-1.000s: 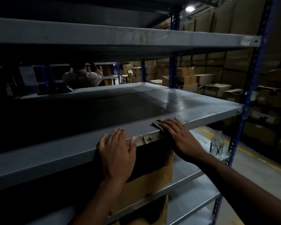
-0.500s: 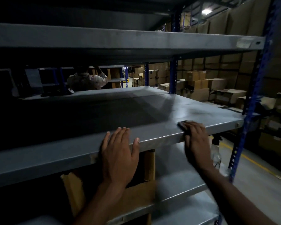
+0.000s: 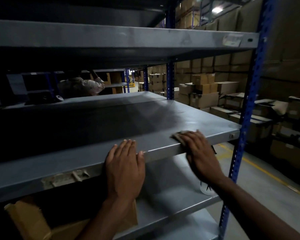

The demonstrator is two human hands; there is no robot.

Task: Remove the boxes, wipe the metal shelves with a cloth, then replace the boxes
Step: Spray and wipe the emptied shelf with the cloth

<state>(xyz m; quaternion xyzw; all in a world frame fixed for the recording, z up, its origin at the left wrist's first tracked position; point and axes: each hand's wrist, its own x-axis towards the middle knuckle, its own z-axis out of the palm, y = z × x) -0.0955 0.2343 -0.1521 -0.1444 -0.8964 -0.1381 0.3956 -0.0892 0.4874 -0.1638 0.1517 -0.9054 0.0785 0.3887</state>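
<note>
The left hand point(image 3: 124, 168) is lying flat over the front edge of the middle metal shelf point(image 3: 163, 122), at about 6 o'clock in the view; its fingers are straight and close together, holding nothing, and the fingertips are resting on the top surface. The right hand point(image 3: 200, 149) is at about 4 o'clock, pressing a small brown cloth point(image 3: 177, 135) against the same front edge, near the right corner of the shelf. The fingers of this hand are spread flat on the cloth, and only a small part of the cloth is showing past the fingertips, toward 10 o'clock from the hand. The top of the middle shelf is carrying no boxes. One open cardboard box point(image 3: 33, 222) is sitting on the lower shelf point(image 3: 171, 196), at about 7 o'clock, under the left forearm. A clear spray bottle point(image 3: 206, 188) is standing on the lower shelf just beside the right wrist, partly hidden by it. The blue upright post point(image 3: 249, 94) is standing at 3 o'clock. Behind it, at about 2 o'clock, many stacked cardboard boxes point(image 3: 204, 94) are standing on the floor.
</note>
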